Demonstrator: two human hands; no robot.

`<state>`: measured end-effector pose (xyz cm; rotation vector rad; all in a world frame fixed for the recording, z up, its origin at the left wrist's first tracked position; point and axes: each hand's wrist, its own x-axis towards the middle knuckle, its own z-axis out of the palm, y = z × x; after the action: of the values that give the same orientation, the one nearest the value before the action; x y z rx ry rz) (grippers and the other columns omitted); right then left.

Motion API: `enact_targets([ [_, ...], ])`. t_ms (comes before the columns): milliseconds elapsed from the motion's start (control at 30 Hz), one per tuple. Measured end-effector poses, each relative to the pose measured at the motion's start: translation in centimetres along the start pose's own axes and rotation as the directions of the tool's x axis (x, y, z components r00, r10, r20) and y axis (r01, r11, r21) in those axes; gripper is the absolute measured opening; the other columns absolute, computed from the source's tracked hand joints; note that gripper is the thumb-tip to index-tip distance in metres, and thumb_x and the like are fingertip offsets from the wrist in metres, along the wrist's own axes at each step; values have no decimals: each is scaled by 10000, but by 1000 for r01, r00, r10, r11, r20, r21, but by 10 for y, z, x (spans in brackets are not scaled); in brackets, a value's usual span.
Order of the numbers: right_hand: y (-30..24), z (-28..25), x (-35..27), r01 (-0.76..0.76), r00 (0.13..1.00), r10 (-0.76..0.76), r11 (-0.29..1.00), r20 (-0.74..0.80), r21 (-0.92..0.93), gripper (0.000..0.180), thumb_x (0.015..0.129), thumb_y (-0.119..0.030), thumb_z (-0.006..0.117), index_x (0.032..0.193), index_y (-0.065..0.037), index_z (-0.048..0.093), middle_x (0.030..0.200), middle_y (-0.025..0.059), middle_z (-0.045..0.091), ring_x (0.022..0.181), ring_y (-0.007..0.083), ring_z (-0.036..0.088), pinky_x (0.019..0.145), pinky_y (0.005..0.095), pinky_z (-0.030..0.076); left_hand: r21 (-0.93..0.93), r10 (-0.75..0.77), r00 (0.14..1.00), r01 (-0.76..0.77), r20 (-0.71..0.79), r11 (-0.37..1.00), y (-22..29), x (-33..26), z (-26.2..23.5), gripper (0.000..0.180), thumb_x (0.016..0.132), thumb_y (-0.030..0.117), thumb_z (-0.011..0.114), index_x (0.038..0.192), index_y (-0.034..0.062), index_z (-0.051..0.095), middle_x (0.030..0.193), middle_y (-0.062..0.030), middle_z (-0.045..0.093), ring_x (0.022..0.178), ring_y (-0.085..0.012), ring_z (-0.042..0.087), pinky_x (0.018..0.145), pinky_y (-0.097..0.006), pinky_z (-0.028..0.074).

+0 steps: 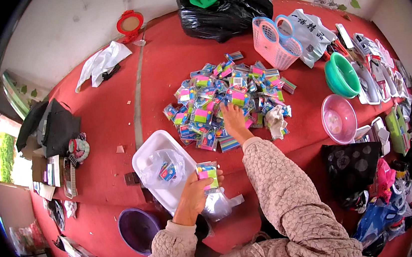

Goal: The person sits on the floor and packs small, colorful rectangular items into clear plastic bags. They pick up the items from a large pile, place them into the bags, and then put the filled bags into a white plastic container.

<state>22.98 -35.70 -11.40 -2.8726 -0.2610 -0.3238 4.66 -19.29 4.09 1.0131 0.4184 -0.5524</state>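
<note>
My left hand (191, 194) is closed around a small clear packet (207, 177) with pink and lime-green blocks of colour inside, held over the edge of a white tray (141, 160). In the tray lies a clear plastic bag (155, 171) with a few blue-and-red packets in it. My right hand (234, 120) reaches onto a heap of similar colourful packets (203, 98), its fingers stretched out and touching those near the middle. A crumpled pale cloth-like piece (276, 121) rests on the heap's right side. Below my left hand is another clear bag (219, 205).
A purple basin (139, 231) stands left of my left forearm. Beyond the heap are a black plastic bag (226, 13) and a pink basket (277, 45). Green (342, 76) and pink basins (339, 119) stand at right, among crowded goods. Red cloth (105, 174) covers the surface.
</note>
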Motion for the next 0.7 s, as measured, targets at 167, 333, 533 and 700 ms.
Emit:
enact_targets([
  [167,6,2,-6,-57,996,63,995,-66,86,382,643,-14,570,1015,-18,482,973,163,466,926,316,476,752,379,403,18,-16,1000,16,12,1000,-3,8,-2,349,766,-14,467,1114,4,470,969,-123,579,854,-217,581,690,-351,506],
  [333,25,-6,-2,-73,996,71,997,48,36,245,643,-71,592,878,-19,545,956,175,486,904,319,489,729,387,419,44,15,1000,-16,24,999,-2,6,1,350,767,-9,479,1116,3,468,969,-114,576,854,-212,578,693,-343,505],
  [533,46,-31,50,-126,991,98,920,94,372,351,723,-260,609,944,3,537,971,202,520,893,353,533,704,431,462,26,27,1000,-27,-15,999,-1,4,-3,314,801,28,476,1115,6,469,960,-110,575,851,-207,576,695,-341,503],
  [700,59,-12,45,-17,1000,17,1000,2,-9,360,718,-234,623,1025,-64,540,1120,124,454,1067,309,428,850,447,368,3,5,1000,-5,-9,1000,0,3,-2,296,824,67,475,1116,15,474,954,-110,575,850,-207,575,697,-346,499],
])
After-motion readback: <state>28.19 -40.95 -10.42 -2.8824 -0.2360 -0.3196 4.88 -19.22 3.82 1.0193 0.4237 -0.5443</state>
